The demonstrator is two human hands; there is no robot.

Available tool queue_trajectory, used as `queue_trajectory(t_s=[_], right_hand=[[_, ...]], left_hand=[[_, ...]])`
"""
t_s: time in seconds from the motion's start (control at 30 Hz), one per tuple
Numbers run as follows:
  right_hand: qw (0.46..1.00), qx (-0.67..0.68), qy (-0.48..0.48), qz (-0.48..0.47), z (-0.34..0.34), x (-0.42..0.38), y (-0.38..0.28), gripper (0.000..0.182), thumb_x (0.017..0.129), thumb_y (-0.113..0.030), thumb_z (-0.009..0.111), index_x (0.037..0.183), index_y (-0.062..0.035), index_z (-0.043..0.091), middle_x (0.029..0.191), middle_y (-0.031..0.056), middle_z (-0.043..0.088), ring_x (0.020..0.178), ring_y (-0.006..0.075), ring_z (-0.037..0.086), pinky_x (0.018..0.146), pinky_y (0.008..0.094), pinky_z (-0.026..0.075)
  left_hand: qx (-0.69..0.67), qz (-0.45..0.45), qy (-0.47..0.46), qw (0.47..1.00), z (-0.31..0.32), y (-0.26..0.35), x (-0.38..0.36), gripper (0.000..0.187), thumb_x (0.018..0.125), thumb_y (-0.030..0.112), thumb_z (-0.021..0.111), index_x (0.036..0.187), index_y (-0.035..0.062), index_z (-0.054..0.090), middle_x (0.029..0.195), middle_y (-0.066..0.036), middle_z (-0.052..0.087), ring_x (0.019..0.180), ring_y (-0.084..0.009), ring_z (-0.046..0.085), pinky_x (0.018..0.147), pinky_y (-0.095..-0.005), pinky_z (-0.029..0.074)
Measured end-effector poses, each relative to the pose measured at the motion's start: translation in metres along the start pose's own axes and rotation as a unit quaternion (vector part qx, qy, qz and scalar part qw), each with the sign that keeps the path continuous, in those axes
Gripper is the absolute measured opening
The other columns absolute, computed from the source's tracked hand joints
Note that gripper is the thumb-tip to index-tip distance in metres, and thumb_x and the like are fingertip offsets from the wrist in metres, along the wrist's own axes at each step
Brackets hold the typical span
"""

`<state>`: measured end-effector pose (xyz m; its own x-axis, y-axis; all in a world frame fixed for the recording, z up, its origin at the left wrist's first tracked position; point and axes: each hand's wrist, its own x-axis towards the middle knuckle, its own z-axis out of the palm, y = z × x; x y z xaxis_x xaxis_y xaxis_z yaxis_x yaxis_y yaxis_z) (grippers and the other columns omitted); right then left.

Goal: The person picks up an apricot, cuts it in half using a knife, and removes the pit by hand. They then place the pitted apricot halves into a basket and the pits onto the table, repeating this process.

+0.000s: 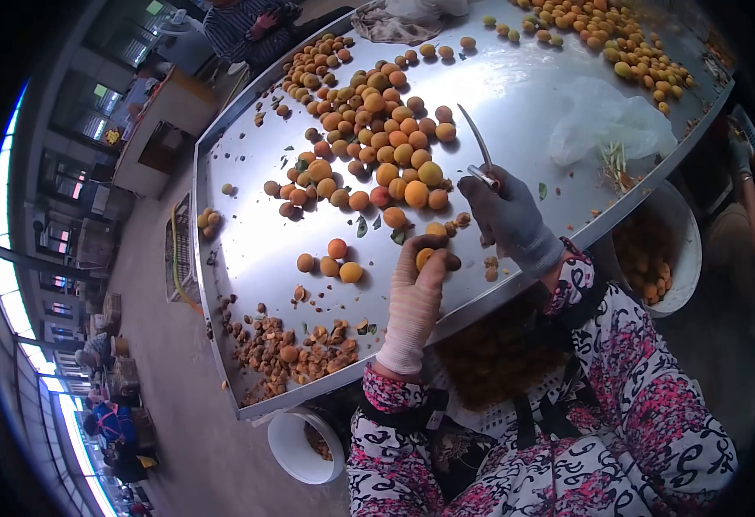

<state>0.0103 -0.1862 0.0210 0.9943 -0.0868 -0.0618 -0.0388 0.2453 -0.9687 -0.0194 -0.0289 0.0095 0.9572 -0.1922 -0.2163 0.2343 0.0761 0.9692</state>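
Observation:
My left hand (418,297), in a pale glove with dark fingertips, is closed around an orange apricot (425,258) near the table's front edge. To its right, my right hand (515,215) wears a grey glove and grips a knife, whose curved blade (476,133) points up and away over the metal table (498,95). A big heap of apricots (395,138) lies beyond both hands. Four or fewer loose apricots (351,272) rest left of my left hand. Small browned pieces (287,353) are spread over the near left corner.
A clear plastic bag (606,121) lies on the right, with more apricots (602,30) behind it. Below the edge stand a white bucket (683,250) of fruit pieces, another white bucket (296,448) and a crate (498,418). Other people (248,30) are around.

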Motion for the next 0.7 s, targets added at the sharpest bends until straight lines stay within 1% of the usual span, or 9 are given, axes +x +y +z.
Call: queue_trajectory(t_s=[0.13, 0.27, 0.33, 0.37, 0.4, 0.47, 0.57, 0.63, 0.7], right_hand=[[0.999, -0.038, -0.003, 0.017, -0.009, 0.001, 0.005, 0.043, 0.081, -0.040, 0.064, 0.096, -0.0007, 0.055, 0.066, -0.0026, 0.050, 0.058, 0.0023, 0.045, 0.051, 0.0177, 0.038], [0.998, -0.023, -0.013, 0.049, -0.010, -0.001, 0.007, 0.044, 0.080, -0.042, 0.064, 0.094, -0.0014, 0.054, 0.061, -0.0043, 0.047, 0.050, 0.0018, 0.041, 0.044, 0.0177, 0.035], [0.998, -0.034, -0.014, 0.044, -0.009, -0.002, 0.006, 0.043, 0.081, -0.041, 0.063, 0.094, -0.0015, 0.054, 0.061, -0.0043, 0.046, 0.050, 0.0017, 0.040, 0.044, 0.0176, 0.035], [0.998, -0.043, -0.014, 0.041, -0.008, -0.003, 0.006, 0.042, 0.082, -0.040, 0.063, 0.093, -0.0015, 0.054, 0.061, -0.0043, 0.046, 0.049, 0.0017, 0.040, 0.044, 0.0175, 0.035], [0.998, -0.044, -0.016, 0.039, -0.005, -0.004, 0.005, 0.042, 0.082, -0.040, 0.063, 0.093, -0.0015, 0.054, 0.061, -0.0043, 0.046, 0.049, 0.0017, 0.040, 0.044, 0.0175, 0.035], [0.997, -0.070, -0.014, 0.035, 0.002, -0.007, 0.004, 0.022, 0.087, -0.028, 0.056, 0.084, -0.0068, 0.049, 0.050, -0.0043, 0.040, 0.037, 0.0038, 0.034, 0.035, 0.0197, 0.029], [0.996, -0.065, -0.030, 0.047, 0.005, -0.009, 0.007, 0.023, 0.087, -0.028, 0.056, 0.084, -0.0064, 0.049, 0.050, -0.0042, 0.040, 0.038, 0.0037, 0.035, 0.035, 0.0196, 0.030], [0.996, -0.080, -0.031, 0.036, 0.006, -0.011, 0.008, 0.024, 0.087, -0.029, 0.056, 0.084, -0.0063, 0.050, 0.050, -0.0048, 0.040, 0.038, 0.0033, 0.035, 0.036, 0.0193, 0.030], [0.995, -0.076, -0.064, 0.012, 0.005, -0.012, 0.013, 0.024, 0.087, -0.029, 0.056, 0.084, -0.0060, 0.051, 0.051, -0.0056, 0.040, 0.039, 0.0028, 0.034, 0.036, 0.0190, 0.029]], left_hand=[[-0.033, -0.078, -0.101, 0.991, -0.001, 0.002, -0.023, 0.024, 0.083, 0.015, 0.052, 0.103, 0.0007, 0.051, 0.080, -0.004, 0.060, 0.082, -0.0114, 0.056, 0.082, -0.0241, 0.040], [0.144, -0.039, -0.261, 0.954, -0.009, -0.004, -0.033, 0.033, 0.083, 0.012, 0.052, 0.114, 0.0048, 0.049, 0.096, -0.004, 0.057, 0.080, -0.0077, 0.053, 0.083, -0.0247, 0.040], [0.116, 0.079, -0.186, 0.972, -0.020, -0.005, -0.028, 0.041, 0.081, 0.009, 0.056, 0.120, 0.0062, 0.047, 0.105, -0.005, 0.052, 0.082, -0.0079, 0.050, 0.082, -0.0254, 0.041], [0.154, 0.059, -0.078, 0.983, -0.038, -0.017, -0.015, 0.048, 0.078, 0.007, 0.060, 0.124, 0.0067, 0.045, 0.111, -0.008, 0.051, 0.085, -0.0127, 0.052, 0.080, -0.0280, 0.042], [0.452, 0.256, 0.014, 0.854, -0.063, -0.020, 0.006, 0.052, 0.076, 0.008, 0.061, 0.125, 0.0089, 0.043, 0.114, -0.013, 0.051, 0.091, -0.0220, 0.053, 0.081, -0.0333, 0.043], [0.642, 0.205, 0.155, 0.723, -0.092, -0.025, 0.018, 0.047, 0.074, 0.010, 0.059, 0.119, 0.0122, 0.048, 0.117, -0.015, 0.050, 0.107, -0.0339, 0.048, 0.089, -0.0399, 0.040], [0.723, 0.055, 0.145, 0.673, -0.112, -0.037, 0.028, 0.049, 0.074, 0.012, 0.056, 0.122, 0.0130, 0.046, 0.115, -0.014, 0.051, 0.109, -0.0315, 0.047, 0.088, -0.0401, 0.041], [0.731, 0.044, 0.150, 0.664, -0.108, -0.034, 0.029, 0.046, 0.075, 0.012, 0.054, 0.121, 0.0117, 0.046, 0.111, -0.014, 0.053, 0.102, -0.0306, 0.052, 0.085, -0.0397, 0.043], [0.677, -0.077, 0.154, 0.715, -0.102, -0.030, 0.029, 0.042, 0.075, 0.012, 0.055, 0.116, 0.0104, 0.049, 0.105, -0.016, 0.055, 0.095, -0.0333, 0.055, 0.081, -0.0411, 0.045]])
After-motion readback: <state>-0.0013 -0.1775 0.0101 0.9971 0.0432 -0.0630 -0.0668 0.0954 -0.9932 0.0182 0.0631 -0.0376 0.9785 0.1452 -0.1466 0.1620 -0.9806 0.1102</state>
